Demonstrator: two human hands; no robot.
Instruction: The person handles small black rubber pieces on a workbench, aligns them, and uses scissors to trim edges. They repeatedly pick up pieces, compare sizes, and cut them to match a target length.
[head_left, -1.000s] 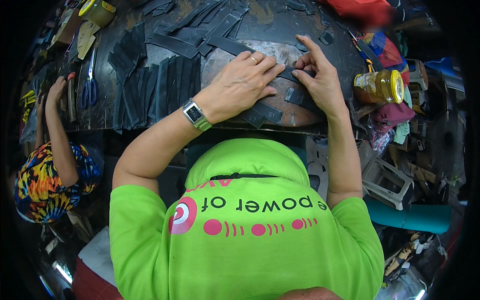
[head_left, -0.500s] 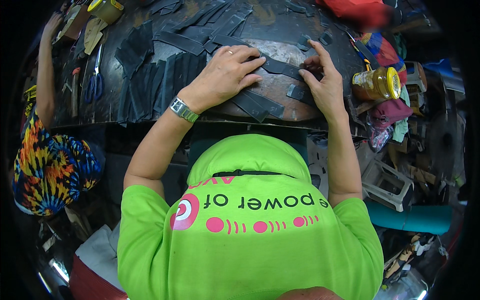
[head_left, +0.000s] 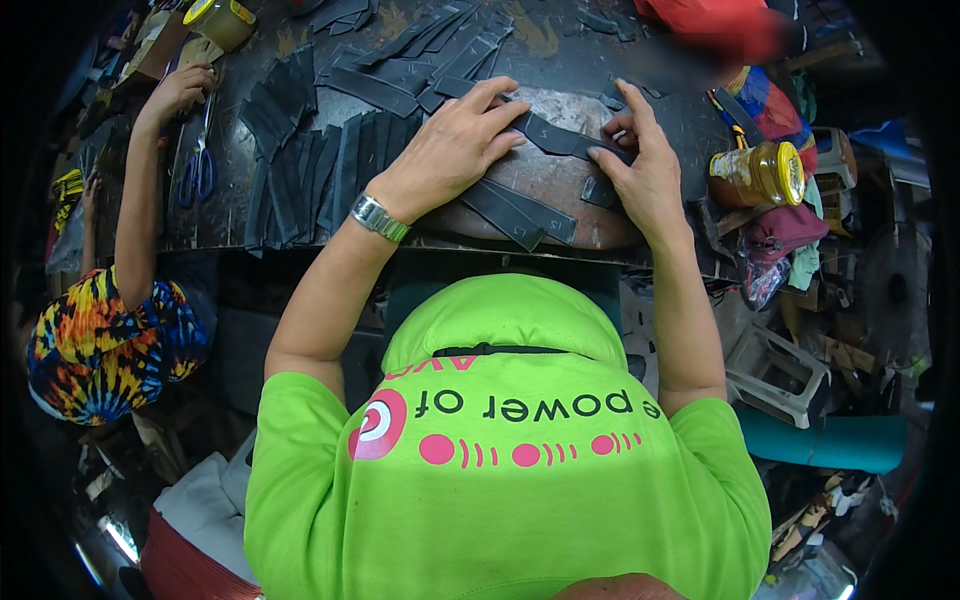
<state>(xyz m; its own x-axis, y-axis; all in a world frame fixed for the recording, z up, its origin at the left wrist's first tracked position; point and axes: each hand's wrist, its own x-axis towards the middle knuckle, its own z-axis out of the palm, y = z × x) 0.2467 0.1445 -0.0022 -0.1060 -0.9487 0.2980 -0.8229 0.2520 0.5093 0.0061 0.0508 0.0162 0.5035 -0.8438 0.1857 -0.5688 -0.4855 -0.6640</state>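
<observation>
A black leather-like strip [head_left: 556, 140] spans the gap between my hands above the worn board on the table. My left hand [head_left: 448, 142], wearing a ring and a watch, has its fingertips closed on the strip's left part. At its right end, my right hand [head_left: 642, 160] grips it between thumb and bent fingers. Just in front lie two more dark strips [head_left: 520, 212] with pale marks, overlapping near the table edge. Under my right hand rests a small dark piece [head_left: 598, 191].
Rows of black strips [head_left: 335, 165] cover the table to the left, with more piled behind. Blue-handled scissors [head_left: 197, 175] lie further left, near a co-worker's hand [head_left: 188, 90]. A yellow-lidded jar [head_left: 758, 172] lies on its side at right; another jar [head_left: 222, 22] stands far left.
The strip between my hands now bends more, its middle dipping. My hands have barely shifted. The co-worker's hand has reached right, to beside the scissors.
</observation>
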